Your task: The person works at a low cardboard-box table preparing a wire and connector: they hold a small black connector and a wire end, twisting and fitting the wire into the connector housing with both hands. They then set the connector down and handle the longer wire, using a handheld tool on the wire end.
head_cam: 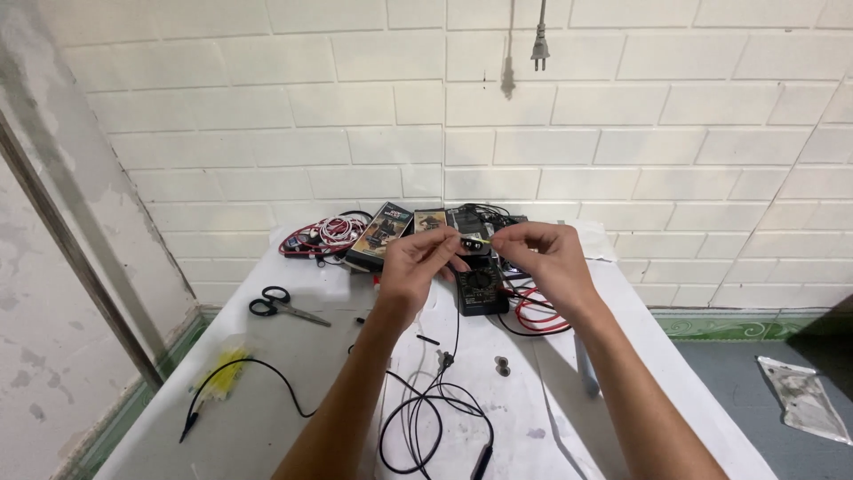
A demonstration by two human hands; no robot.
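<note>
Small dark part pinched between both hands, held up over the far middle of the white table; too small and too covered by fingertips to say what it is, only a dark body with a pale yellowish bit at its right end shows. Left hand clenched on its left end, thumb and forefinger closed, other fingers curled under. Right hand grasps the right end the same way (fingertips nearly meet the left's). A thin black cable drops from the left hand straight down to loose loops on the table near edge; where it joins the part is hidden behind the fingers, and the lowest loop is cut off by the frame bottom. Directly below and behind the hands: black multimeter with round dial, partly covered by the hands, red and black leads coiled beside it at right. Further back against the white brick wall: printed boxes, a red-white wire bundle, more black gear that I can't make out. Left on the table: black-handled scissors, a black lead running past a yellowish bag. Small metal piece between the forearms. A plug hangs on the wall above.
</note>
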